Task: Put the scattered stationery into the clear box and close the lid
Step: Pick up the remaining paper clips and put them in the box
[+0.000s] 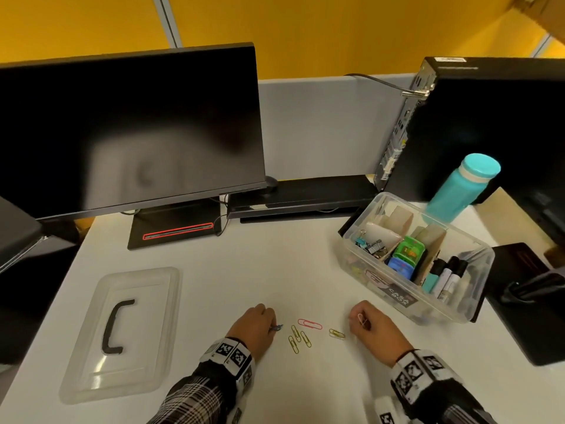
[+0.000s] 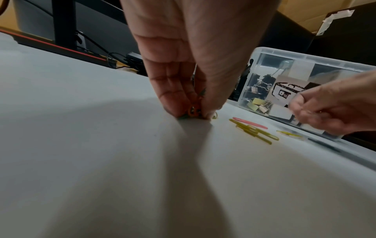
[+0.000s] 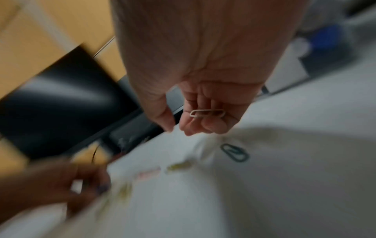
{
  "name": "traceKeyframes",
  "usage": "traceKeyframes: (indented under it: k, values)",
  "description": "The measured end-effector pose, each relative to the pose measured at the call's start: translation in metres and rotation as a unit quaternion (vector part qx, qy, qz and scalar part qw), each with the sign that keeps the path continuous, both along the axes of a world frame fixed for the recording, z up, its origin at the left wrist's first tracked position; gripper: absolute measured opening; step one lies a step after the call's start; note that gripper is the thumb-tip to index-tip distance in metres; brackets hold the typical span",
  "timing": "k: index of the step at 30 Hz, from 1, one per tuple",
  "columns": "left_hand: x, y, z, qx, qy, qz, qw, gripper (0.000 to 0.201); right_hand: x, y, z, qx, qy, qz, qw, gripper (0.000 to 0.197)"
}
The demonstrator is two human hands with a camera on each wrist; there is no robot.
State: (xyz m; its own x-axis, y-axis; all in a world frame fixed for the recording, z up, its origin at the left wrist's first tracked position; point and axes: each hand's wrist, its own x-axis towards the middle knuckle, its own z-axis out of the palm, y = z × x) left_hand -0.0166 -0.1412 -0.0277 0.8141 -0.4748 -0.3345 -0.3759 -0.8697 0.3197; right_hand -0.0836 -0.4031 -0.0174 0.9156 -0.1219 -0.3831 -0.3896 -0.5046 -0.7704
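Several paper clips lie on the white desk between my hands: a red clip [image 1: 310,324], yellow clips [image 1: 299,338] and one more yellow clip [image 1: 336,334]. My left hand [image 1: 260,324] pinches a small bunch of coloured clips [image 2: 193,111] against the desk. My right hand [image 1: 365,324] holds a pale clip [image 3: 207,113] in its curled fingers, just above the desk. A dark clip [image 3: 235,152] lies under the right hand. The clear box [image 1: 470,296] stands open at the right, holding binder clips, markers and erasers. Its lid [image 1: 122,333], with a black handle, lies flat at the left.
A black monitor [image 1: 128,130] stands behind the lid, a computer tower [image 1: 495,123] and a teal bottle [image 1: 464,188] behind the box. A dark object [image 1: 526,298] sits right of the box. A keyboard shelf [image 1: 302,194] runs along the back.
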Motion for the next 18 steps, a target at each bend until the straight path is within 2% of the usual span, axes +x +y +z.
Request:
traceKeyframes:
  k: [1,3,5,7,9,11,13,15,17,18]
  values:
    - [-0.001,-0.001,0.000,0.001,-0.010,0.001,1.000,0.022,-0.002,0.001,-0.003,-0.067,0.001,0.066,0.996,0.011]
    - [-0.003,0.000,-0.003,0.013,-0.052,-0.009,0.999,0.019,-0.003,0.007,-0.012,-0.141,0.005,0.154,0.978,0.021]
    - [-0.005,0.002,-0.009,0.040,-0.020,-0.040,0.998,0.047,-0.001,0.017,-0.014,-0.193,-0.013,0.191,0.962,0.020]
    - [-0.003,0.004,-0.020,0.042,-0.003,-0.032,0.999,0.059,0.003,0.025,-0.014,-0.219,-0.032,0.201,0.954,0.018]
    - [-0.003,0.006,-0.019,0.034,-0.026,-0.052,0.998,0.056,0.006,0.035,-0.013,-0.260,-0.026,0.214,0.941,0.020]
    - [-0.004,0.007,-0.020,-0.004,-0.026,-0.029,0.999,0.051,0.008,0.043,-0.013,-0.307,0.001,0.237,0.922,0.024]
    - [-0.007,0.007,-0.010,-0.036,-0.058,-0.030,0.997,0.040,0.007,0.046,-0.014,-0.320,0.008,0.238,0.917,0.026]
    - [-0.004,0.007,-0.005,-0.071,-0.055,0.015,0.996,0.017,0.008,0.038,-0.015,-0.263,0.006,0.191,0.946,0.017]
    - [0.000,0.011,-0.004,-0.111,-0.005,0.097,0.989,0.013,0.009,0.024,-0.013,-0.103,0.012,0.088,0.991,0.009]
    - [0.002,0.012,-0.001,-0.154,0.026,0.156,0.975,0.010,0.008,0.017,-0.009,-0.006,0.029,0.020,0.999,0.011]
